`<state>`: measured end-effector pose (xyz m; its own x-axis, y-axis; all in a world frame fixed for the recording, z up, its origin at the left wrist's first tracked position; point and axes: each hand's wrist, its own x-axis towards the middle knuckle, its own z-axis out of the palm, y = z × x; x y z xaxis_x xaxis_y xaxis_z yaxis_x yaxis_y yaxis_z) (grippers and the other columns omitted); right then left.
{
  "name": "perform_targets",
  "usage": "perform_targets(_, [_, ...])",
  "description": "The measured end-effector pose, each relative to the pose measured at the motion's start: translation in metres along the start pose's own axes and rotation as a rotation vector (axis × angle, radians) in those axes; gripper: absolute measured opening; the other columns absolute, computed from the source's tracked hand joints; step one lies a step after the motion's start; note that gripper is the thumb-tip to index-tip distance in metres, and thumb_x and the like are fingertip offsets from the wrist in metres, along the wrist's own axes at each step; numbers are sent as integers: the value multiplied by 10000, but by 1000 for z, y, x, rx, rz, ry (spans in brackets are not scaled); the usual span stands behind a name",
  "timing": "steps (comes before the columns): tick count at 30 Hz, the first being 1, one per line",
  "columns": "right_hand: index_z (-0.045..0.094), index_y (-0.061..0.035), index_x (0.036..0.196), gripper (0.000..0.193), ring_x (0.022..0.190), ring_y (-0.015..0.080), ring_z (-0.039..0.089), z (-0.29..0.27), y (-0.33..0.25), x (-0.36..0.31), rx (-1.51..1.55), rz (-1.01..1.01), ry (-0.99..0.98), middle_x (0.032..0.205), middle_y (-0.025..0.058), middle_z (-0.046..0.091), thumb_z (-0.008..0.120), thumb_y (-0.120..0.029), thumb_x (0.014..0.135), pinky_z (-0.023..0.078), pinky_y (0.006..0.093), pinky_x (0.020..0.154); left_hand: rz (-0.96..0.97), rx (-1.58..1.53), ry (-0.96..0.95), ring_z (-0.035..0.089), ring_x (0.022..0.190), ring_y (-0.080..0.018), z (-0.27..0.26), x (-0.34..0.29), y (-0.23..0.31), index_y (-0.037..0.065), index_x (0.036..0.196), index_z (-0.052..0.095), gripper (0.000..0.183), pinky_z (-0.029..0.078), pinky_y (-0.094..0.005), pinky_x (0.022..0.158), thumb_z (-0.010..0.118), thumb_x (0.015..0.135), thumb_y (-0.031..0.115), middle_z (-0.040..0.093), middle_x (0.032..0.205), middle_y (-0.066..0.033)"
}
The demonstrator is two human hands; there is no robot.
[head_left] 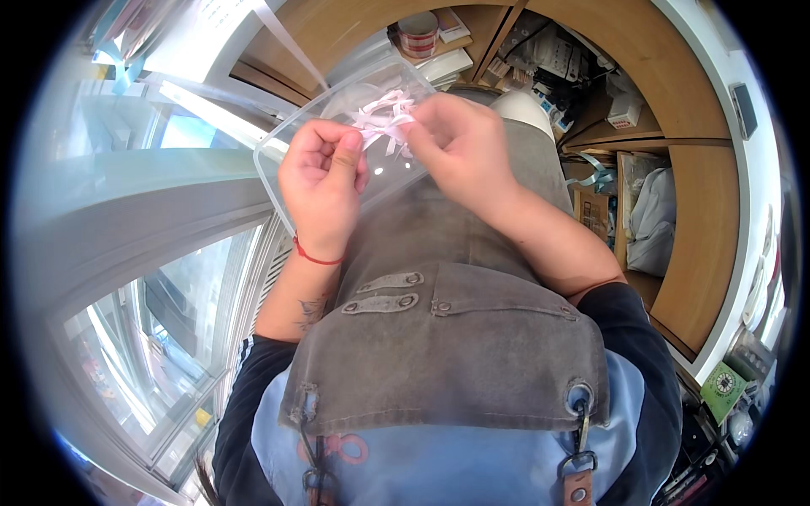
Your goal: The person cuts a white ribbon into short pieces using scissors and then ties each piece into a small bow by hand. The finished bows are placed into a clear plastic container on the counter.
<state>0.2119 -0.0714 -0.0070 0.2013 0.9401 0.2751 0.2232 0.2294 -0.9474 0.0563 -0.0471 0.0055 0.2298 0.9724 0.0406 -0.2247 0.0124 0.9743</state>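
Head view: pink ribbon (384, 121) pinched between both hands' grip.

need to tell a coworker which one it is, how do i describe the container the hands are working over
Start at the grey apron and go up to the two hands: the clear plastic tub lies under them. It is see-through, with rounded corners, and holds pale pink strips that the left hand and right hand pinch.

Ribbon (384, 118) lies in the tub (278, 143), between left hand (325, 181) and right hand (460, 139); shelves (472, 42) behind, apron (456, 337) below.
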Motion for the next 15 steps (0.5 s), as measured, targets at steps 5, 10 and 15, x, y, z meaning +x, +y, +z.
perform_targets(5, [567, -2, 704, 132, 516, 160, 535, 0, -3, -2, 39, 14, 15, 628, 84, 572, 659, -88, 744, 423, 272, 484, -40, -26, -23, 395, 535, -52, 2, 1, 5, 13, 825, 499, 127, 324, -193, 433, 530, 912, 99, 469, 666, 1])
perform_targets(10, [533, -24, 661, 144, 519, 231, 536, 0, -7, 1, -250, -199, 42, 616, 95, 554, 652, -81, 718, 423, 311, 470, -46, -85, -23, 381, 535, -52, 0, -3, 1, 21, 813, 482, 131, 289, -194, 431, 531, 910, 94, 461, 655, -5])
perform_targets(15, [530, -31, 680, 137, 525, 237, 534, 2, -1, 0, -375, -289, 34, 618, 92, 555, 648, -87, 719, 411, 319, 455, -32, -153, 22, 383, 538, -52, 4, -10, 2, 13, 837, 497, 132, 292, -192, 428, 530, 916, 115, 463, 649, -10])
